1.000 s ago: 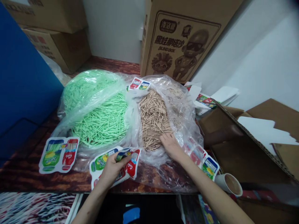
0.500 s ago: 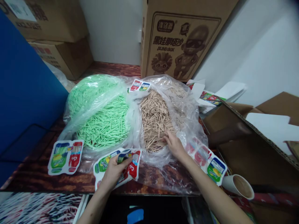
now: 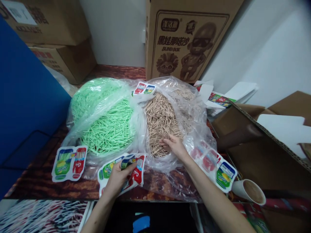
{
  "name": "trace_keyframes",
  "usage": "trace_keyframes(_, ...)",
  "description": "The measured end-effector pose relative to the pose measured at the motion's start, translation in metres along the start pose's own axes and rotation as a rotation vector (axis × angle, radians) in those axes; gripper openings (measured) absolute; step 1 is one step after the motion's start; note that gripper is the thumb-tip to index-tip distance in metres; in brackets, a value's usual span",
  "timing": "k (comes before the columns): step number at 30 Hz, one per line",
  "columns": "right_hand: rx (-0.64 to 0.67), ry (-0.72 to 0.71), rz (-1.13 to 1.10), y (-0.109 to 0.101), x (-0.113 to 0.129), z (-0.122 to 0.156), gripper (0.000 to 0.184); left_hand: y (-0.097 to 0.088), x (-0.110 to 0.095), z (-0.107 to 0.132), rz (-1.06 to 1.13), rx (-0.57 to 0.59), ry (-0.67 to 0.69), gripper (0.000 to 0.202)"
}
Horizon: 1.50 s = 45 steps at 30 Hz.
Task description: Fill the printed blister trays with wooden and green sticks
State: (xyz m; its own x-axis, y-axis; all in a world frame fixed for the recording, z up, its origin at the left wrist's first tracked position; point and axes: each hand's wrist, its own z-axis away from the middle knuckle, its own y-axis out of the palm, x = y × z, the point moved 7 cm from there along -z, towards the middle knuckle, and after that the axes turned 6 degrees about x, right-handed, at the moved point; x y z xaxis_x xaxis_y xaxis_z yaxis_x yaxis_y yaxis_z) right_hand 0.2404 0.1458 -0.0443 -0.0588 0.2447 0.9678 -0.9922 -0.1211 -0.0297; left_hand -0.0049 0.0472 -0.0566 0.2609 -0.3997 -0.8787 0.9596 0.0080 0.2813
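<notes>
My left hand (image 3: pixel 117 177) is closed on a printed soda-bottle-shaped packet (image 3: pixel 136 170) at the table's front edge, thumb on top. My right hand (image 3: pixel 174 146) rests in the pile of tan wooden sticks (image 3: pixel 160 121) inside an open clear plastic bag (image 3: pixel 194 129), fingers curled into the sticks. To the left lies a second clear bag full of green sticks (image 3: pixel 107 124).
Another printed packet (image 3: pixel 69 162) lies front left, more packets (image 3: pixel 220 170) at the right and one (image 3: pixel 143 88) between the bags. A paper cup (image 3: pixel 250 191) lies on its side front right. Cardboard boxes (image 3: pixel 187 35) stand behind, an open carton (image 3: pixel 264 149) at right, a blue panel (image 3: pixel 24 97) at left.
My right hand has shifted slightly left over the tan sticks and its fingers have curled in. My left hand keeps its hold on the packet. The camera has tilted a little.
</notes>
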Motion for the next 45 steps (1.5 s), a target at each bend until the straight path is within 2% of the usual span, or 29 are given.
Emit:
trace_keyframes(3, -0.143, -0.205, 0.214, -0.008, 0.021, 0.006, 0.009, -0.003, 0.002, 0.0, 0.02, -0.002, 0.016, 0.025)
trace_keyframes(5, -0.184, -0.273, 0.188, -0.007, 0.026, 0.01, 0.013, -0.005, 0.002, 0.0, 0.026, -0.014, 0.031, 0.024)
trace_keyframes(9, -0.154, -0.162, -0.148, 0.002, 0.003, 0.006, 0.03, -0.007, 0.001, 0.001, -0.008, -0.034, 0.066, 0.024)
trace_keyframes(13, -0.178, -0.111, -0.286, 0.002, -0.016, 0.001, 0.036, -0.008, 0.001, 0.002, -0.025, -0.029, 0.072, 0.022)
trace_keyframes(16, -0.194, -0.11, -0.319, -0.004, -0.014, 0.003, 0.035, -0.007, 0.001, 0.002, -0.022, -0.037, 0.063, 0.022)
trace_keyframes(19, -0.245, -0.164, -0.364, -0.007, 0.002, 0.018, 0.026, -0.006, 0.001, 0.002, -0.005, -0.046, 0.057, 0.025)
trace_keyframes(21, -0.235, -0.243, -0.368, 0.003, 0.016, 0.036, 0.019, -0.006, 0.001, 0.001, 0.008, -0.056, 0.056, 0.026)
trace_keyframes(23, -0.136, -0.292, -0.303, 0.028, 0.022, 0.058, 0.012, -0.008, 0.0, 0.001, 0.026, -0.083, 0.064, 0.026)
trace_keyframes(25, -0.032, -0.293, -0.174, 0.057, 0.014, 0.078, 0.013, -0.012, -0.003, 0.0, 0.063, -0.13, 0.087, 0.025)
trace_keyframes(29, -0.02, -0.306, 0.062, 0.089, -0.02, 0.102, 0.013, -0.024, -0.018, 0.002, 0.145, -0.231, 0.184, 0.025)
trace_keyframes(33, -0.015, -0.276, 0.142, 0.095, -0.038, 0.103, 0.016, -0.033, -0.023, 0.005, 0.205, -0.249, 0.219, 0.029)
trace_keyframes(37, 0.022, -0.241, 0.111, 0.097, -0.032, 0.1, 0.017, -0.039, -0.017, 0.009, 0.253, -0.278, 0.202, 0.035)
trace_keyframes(45, 0.061, -0.28, 0.109, 0.101, -0.025, 0.105, 0.013, -0.042, -0.014, 0.012, 0.276, -0.28, 0.189, 0.039)
